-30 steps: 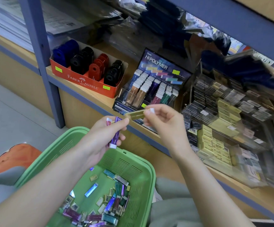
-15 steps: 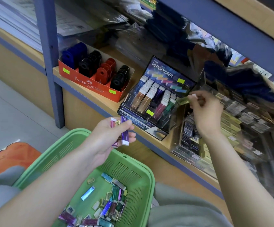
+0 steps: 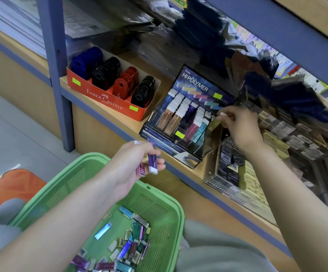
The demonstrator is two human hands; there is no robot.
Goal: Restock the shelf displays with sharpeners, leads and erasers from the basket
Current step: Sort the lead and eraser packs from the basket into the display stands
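Observation:
My right hand (image 3: 237, 128) pinches a slim gold eraser (image 3: 214, 123) and holds it at the right-hand slots of the Hi-Polymer eraser display (image 3: 186, 118) on the shelf. My left hand (image 3: 131, 167) hovers above the green basket (image 3: 165, 193) and grips a purple eraser (image 3: 151, 160) and a pink eraser (image 3: 140, 169). Several more coloured erasers (image 3: 129, 246) lie loose on the basket floor.
A red Faber-Castell box of sharpeners (image 3: 110, 89) sits left of the display. A clear rack of lead packs (image 3: 247, 173) stands to the right. A blue shelf post (image 3: 57, 75) rises at the left, and the upper shelf beam (image 3: 277, 26) overhangs.
My right hand carried the gold eraser from beside my left hand up and right to the display, then lowered it toward the slots. The left hand stayed over the basket.

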